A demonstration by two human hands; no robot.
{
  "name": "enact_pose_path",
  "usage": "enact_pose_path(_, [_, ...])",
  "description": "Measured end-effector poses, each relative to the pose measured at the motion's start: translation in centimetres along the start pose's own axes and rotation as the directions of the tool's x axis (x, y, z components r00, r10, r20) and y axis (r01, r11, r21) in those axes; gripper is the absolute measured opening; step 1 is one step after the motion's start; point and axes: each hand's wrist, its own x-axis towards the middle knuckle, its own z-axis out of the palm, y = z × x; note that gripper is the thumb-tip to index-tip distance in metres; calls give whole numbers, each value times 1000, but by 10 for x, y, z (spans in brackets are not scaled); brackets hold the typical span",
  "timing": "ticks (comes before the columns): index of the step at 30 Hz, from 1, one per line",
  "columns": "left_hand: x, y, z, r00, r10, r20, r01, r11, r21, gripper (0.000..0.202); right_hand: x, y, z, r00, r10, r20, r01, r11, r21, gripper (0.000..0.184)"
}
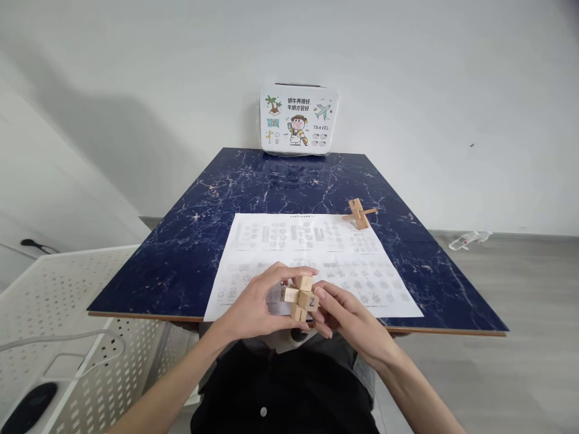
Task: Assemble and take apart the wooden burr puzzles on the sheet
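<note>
Both my hands hold one small wooden block puzzle (300,296) over the near edge of a dark blue marbled table (181,253). My left hand (260,301) wraps its fingers over the top and left of the puzzle. My right hand (346,313) pinches it from the right and below. The puzzle's pieces bear black marks, one like a Z. Beneath my hands lies a white printed instruction sheet (312,253). A second wooden cross-shaped puzzle (359,213) rests on the table just past the sheet's far right corner.
A white case with cartoon print (298,119) leans against the wall at the table's far edge. A white perforated cart (58,313) stands at the left with a cable over it. A clear plastic item (468,240) lies on the grey floor at the right.
</note>
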Motion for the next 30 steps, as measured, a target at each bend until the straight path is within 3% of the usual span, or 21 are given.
enact_pose_path(5, [-6, 8, -2, 989, -124, -85, 132, 986, 105, 84, 8, 7, 3, 992, -16, -124, 34, 989, 144, 43])
enact_pose_path(8, [-18, 3, -18, 970, -193, -145, 223, 946, 236, 80, 17, 11, -4, 972, -34, -234, 98, 959, 268, 35])
enact_pose_path(12, [-37, -20, -56, 962, -129, -239, 223, 880, 420, 49, 35, 9, -32, 897, -83, -434, 278, 869, 409, 23])
enact_pose_path(15, [-49, -35, -79, 915, -129, -381, 310, 832, 461, 48, 47, 1, -56, 839, -100, -535, 396, 787, 474, 19])
enact_pose_path(18, [-55, -41, -89, 867, -197, -459, 394, 834, 386, 49, 52, -3, -59, 787, -79, -611, 444, 761, 473, 13])
enact_pose_path(21, [-56, -40, -90, 849, -230, -476, 419, 841, 341, 48, 46, 3, -36, 810, -196, -552, 384, 890, 247, 24])
enact_pose_path(23, [-56, -40, -90, 843, -238, -482, 434, 831, 348, 47, 37, 9, -17, 897, -268, -352, 265, 962, -57, 25])
enact_pose_path(24, [-56, -40, -89, 842, -239, -483, 438, 826, 355, 46, 33, 12, -10, 931, -287, -227, 237, 945, -225, 25])
enact_pose_path(26, [-56, -40, -88, 842, -238, -484, 440, 822, 361, 44, 27, 15, -2, 938, -330, -108, 231, 826, -514, 23])
enact_pose_path(28, [-57, -38, -87, 841, -240, -486, 441, 823, 358, 44, 24, 15, -5, 929, -361, -75, 219, 704, -676, 23])
enact_pose_path(30, [-56, -36, -85, 835, -246, -492, 448, 824, 347, 44, 23, 15, -12, 924, -369, -99, 189, 669, -719, 23])
